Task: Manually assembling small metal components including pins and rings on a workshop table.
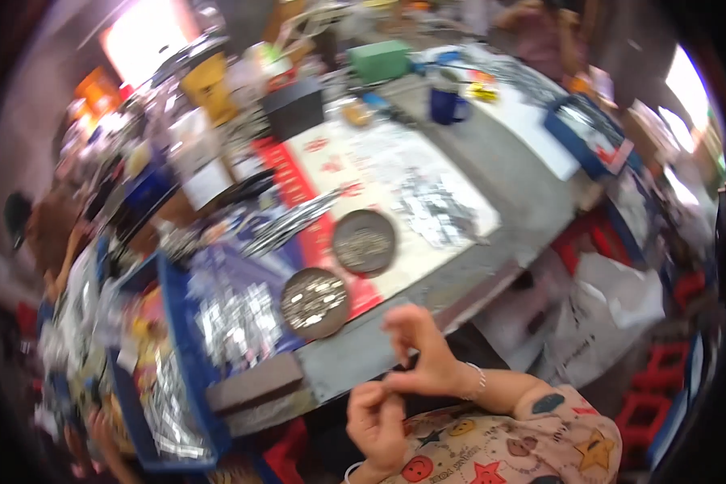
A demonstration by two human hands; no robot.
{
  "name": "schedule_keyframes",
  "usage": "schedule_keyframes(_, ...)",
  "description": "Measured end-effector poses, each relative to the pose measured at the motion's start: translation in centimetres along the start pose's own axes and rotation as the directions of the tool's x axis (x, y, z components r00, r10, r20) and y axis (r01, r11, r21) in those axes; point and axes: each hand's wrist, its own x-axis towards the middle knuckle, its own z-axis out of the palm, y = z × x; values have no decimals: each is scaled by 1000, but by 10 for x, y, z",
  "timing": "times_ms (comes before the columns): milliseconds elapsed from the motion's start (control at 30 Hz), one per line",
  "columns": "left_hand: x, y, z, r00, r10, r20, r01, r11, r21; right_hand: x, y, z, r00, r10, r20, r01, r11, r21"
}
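Patterned sleeve [532, 440], round metal dishes [315, 302]

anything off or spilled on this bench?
Nothing clearly damaged. A loose heap of small silvery parts lies straight on the printed sheet rather than in the two round dishes beside it. Both hands meet close together off the table edge. Motion blur hides finer detail.

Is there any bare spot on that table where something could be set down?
The grey table is bare between the white sheet of metal bits and the blue tray. The blue bin side and far end are crowded.
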Motion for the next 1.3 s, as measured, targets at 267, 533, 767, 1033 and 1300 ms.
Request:
schedule_keyframes(267,-8,12,-5,999,-50,-9,50,996,74,-8,17,7,969,-223,107,234,967,-106)
schedule_keyframes(533,-14,13,6,991,115,-71,-93,961,260,-26,-4,17,934,-280,220,277,960,48)
schedule_keyframes(767,-18,18,11,993,121,-8,-120,986,115,-11,12,-6,958,-240,-158,231,970,-71)
schedule_keyframes(1033,-12,19,4,998,60,-10,-59,991,119,-16,3,-1,984,-172,47,171,985,24)
schedule_keyframes(1300,-7,16,-2,987,-163,-3,159,958,238,-20,6,11,938,-337,80,344,935,-89)
